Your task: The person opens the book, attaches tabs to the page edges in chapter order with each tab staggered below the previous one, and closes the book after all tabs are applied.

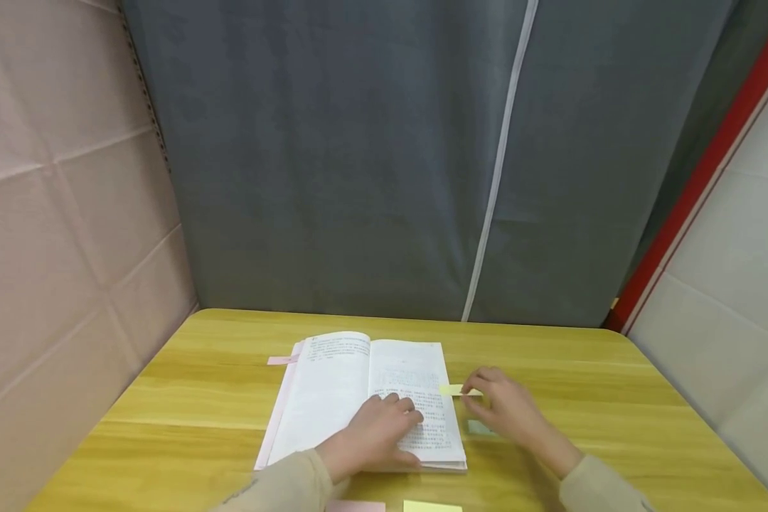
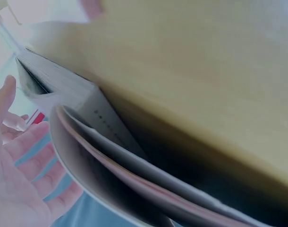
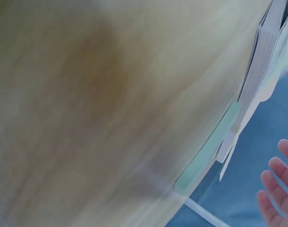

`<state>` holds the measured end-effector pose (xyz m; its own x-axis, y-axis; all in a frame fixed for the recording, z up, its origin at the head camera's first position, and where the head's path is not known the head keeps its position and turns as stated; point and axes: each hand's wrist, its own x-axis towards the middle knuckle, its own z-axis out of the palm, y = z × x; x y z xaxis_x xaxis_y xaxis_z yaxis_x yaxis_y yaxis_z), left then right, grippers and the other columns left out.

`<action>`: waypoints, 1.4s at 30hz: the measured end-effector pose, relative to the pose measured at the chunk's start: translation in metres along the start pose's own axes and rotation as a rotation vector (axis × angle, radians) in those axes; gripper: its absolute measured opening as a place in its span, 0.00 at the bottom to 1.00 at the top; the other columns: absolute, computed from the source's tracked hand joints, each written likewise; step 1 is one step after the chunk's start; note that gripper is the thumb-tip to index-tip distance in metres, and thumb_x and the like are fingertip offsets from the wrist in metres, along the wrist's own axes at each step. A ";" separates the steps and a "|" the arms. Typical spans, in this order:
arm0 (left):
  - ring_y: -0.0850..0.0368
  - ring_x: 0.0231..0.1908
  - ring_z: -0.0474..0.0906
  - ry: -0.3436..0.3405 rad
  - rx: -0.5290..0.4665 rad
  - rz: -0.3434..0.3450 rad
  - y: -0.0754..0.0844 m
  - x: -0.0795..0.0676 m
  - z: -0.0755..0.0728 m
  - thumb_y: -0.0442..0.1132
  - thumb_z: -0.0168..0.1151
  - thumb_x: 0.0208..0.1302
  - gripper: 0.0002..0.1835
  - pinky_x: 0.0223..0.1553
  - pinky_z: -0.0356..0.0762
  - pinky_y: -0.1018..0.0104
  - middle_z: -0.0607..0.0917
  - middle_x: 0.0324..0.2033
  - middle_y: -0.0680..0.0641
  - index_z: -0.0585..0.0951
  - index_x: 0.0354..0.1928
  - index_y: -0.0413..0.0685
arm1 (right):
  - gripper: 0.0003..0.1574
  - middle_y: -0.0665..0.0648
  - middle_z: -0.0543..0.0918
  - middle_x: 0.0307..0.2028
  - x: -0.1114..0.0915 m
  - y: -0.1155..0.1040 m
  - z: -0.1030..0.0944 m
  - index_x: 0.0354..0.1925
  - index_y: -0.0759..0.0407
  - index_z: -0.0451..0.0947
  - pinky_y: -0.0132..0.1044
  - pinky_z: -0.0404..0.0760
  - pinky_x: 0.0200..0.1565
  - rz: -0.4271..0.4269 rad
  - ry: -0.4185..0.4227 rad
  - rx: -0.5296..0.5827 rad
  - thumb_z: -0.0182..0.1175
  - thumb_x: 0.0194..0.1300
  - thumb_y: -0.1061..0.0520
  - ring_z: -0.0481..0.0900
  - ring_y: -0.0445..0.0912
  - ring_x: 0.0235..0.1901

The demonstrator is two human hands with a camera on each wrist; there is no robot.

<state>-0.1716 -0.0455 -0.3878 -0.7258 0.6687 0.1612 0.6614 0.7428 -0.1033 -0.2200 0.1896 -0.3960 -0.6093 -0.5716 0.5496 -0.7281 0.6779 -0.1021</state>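
An open book point(image 1: 323, 409) lies on the table, its right page printed with text. My left hand point(image 1: 377, 432) rests with extended fingers on the lower part of that page; in the left wrist view the hand point(image 2: 26, 165) shows spread fingers beside the curved pages. At the book's right edge my right hand point(image 1: 504, 405) pinches the outer end of a yellow sticky note point(image 1: 451, 390), whose other end lies over the page. Below it a green sticky note point(image 1: 478, 427) shows beside the book, partly behind the hand. In the right wrist view only some fingers point(image 3: 281, 170) appear.
A pink sticky tab point(image 1: 283, 360) sticks out of the book's left side. Pink notes point(image 1: 355, 506) and yellow notes point(image 1: 432, 506) lie near the front edge of the wooden table point(image 1: 166, 441). A grey curtain point(image 1: 333, 156) hangs behind, with pale walls at both sides.
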 end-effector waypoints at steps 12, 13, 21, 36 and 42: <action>0.64 0.21 0.60 0.270 -0.035 0.010 -0.005 -0.007 0.000 0.40 0.57 0.42 0.05 0.19 0.56 0.74 0.67 0.19 0.60 0.70 0.18 0.56 | 0.08 0.44 0.76 0.33 -0.002 -0.014 -0.002 0.29 0.52 0.78 0.34 0.75 0.31 -0.120 0.112 0.048 0.65 0.46 0.58 0.72 0.39 0.34; 0.64 0.20 0.60 0.297 -0.053 -0.011 -0.005 -0.008 -0.002 0.40 0.56 0.42 0.06 0.20 0.56 0.74 0.65 0.19 0.60 0.69 0.16 0.56 | 0.07 0.45 0.76 0.33 -0.002 -0.015 -0.001 0.29 0.52 0.78 0.34 0.74 0.31 -0.141 0.127 0.044 0.64 0.47 0.57 0.72 0.40 0.34; 0.64 0.19 0.60 0.482 -0.101 -0.135 -0.016 -0.026 -0.014 0.39 0.55 0.45 0.13 0.21 0.60 0.72 0.64 0.17 0.60 0.64 0.12 0.56 | 0.08 0.43 0.75 0.33 -0.007 -0.028 0.003 0.29 0.50 0.77 0.33 0.73 0.32 -0.219 -0.018 0.027 0.63 0.48 0.51 0.71 0.39 0.33; 0.51 0.35 0.75 0.471 -0.259 -0.550 -0.047 -0.081 -0.020 0.41 0.60 0.44 0.17 0.32 0.72 0.57 0.79 0.34 0.47 0.78 0.36 0.37 | 0.17 0.43 0.73 0.35 -0.017 -0.037 0.006 0.33 0.48 0.77 0.36 0.71 0.34 -0.193 -0.292 0.053 0.63 0.47 0.41 0.68 0.38 0.36; 0.49 0.49 0.67 0.427 -0.256 -0.551 -0.057 -0.092 -0.014 0.43 0.64 0.38 0.43 0.37 0.69 0.52 0.70 0.52 0.44 0.61 0.61 0.42 | 0.20 0.43 0.73 0.36 -0.017 -0.037 0.005 0.35 0.50 0.77 0.38 0.71 0.36 -0.197 -0.318 0.047 0.64 0.45 0.41 0.68 0.39 0.37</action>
<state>-0.1402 -0.1495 -0.3829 -0.8631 0.0915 0.4967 0.2835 0.9017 0.3265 -0.1838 0.1720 -0.4053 -0.5181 -0.8087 0.2785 -0.8500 0.5231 -0.0624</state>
